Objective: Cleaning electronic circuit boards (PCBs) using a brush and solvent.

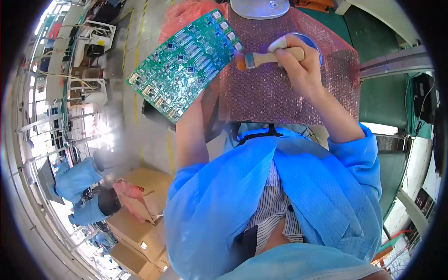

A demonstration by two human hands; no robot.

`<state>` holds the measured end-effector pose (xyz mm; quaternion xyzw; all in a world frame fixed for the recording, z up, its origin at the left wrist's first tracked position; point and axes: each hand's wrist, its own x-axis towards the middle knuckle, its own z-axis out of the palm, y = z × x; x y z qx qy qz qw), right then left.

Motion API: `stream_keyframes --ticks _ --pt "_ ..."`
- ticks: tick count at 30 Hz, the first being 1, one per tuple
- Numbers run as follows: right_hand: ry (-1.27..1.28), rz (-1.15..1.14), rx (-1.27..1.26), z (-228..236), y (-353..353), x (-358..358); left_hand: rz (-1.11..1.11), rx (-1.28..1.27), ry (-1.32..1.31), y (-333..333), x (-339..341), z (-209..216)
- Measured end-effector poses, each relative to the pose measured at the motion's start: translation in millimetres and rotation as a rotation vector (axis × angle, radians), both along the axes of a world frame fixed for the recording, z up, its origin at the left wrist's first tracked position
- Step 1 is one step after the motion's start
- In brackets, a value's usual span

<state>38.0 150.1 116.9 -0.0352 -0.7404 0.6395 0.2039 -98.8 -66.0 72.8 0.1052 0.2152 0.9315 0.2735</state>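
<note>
Board (186,63) tilted, overlapping the bubble wrap's (266,93) left side; left forearm (190,135) running beneath, left hand hidden, its hold impossible to tell; right hand (301,65) gripping a brush (265,59), bristles just beside the board's right edge.

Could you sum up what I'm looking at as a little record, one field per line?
Left hand: hidden behind the green circuit board; left forearm visible
Right hand: grips a wooden-handled brush
Brush tip: near the board's right edge; contact unclear
Covering: pinkish bubble wrap, beneath the brush
Clothing: blue jacket
Nearby: cardboard boxes, lower left
</note>
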Motion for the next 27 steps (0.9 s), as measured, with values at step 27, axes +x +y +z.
stream_keyframes --ticks 27 --pt "0.607 -1.464 -0.197 -22 107 371 -1.208 0.259 -0.484 336 260 -80"
